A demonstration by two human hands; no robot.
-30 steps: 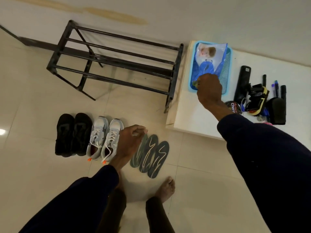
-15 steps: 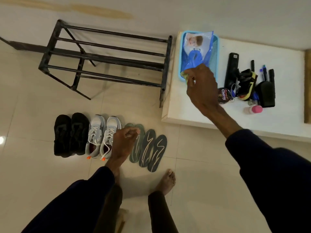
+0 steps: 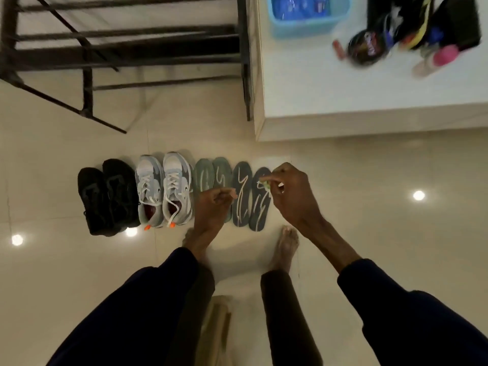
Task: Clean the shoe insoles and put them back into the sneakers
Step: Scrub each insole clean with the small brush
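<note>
Several insoles lie side by side on the floor: two green ones (image 3: 203, 175) and two darker ones (image 3: 241, 199), each with pale line markings. Left of them stands a pair of grey-white sneakers (image 3: 163, 191). My right hand (image 3: 293, 196) hovers over the rightmost insole (image 3: 260, 212) and pinches a small pale green wipe (image 3: 264, 184) at its fingertips. My left hand (image 3: 214, 207) is held above the second green insole with its fingers curled in; nothing shows in them.
A pair of black shoes (image 3: 108, 196) stands left of the sneakers. A black metal shoe rack (image 3: 132, 48) is behind them. A white table (image 3: 369, 99) at the upper right carries a blue basket (image 3: 303, 27), a polish tin (image 3: 367, 47) and brushes. My bare feet (image 3: 285, 247) stand just behind the insoles.
My right hand came down from the blue basket on the table to the rightmost insole, bringing a small wipe. My head tilted down toward the floor. The left hand stayed by the insoles.
</note>
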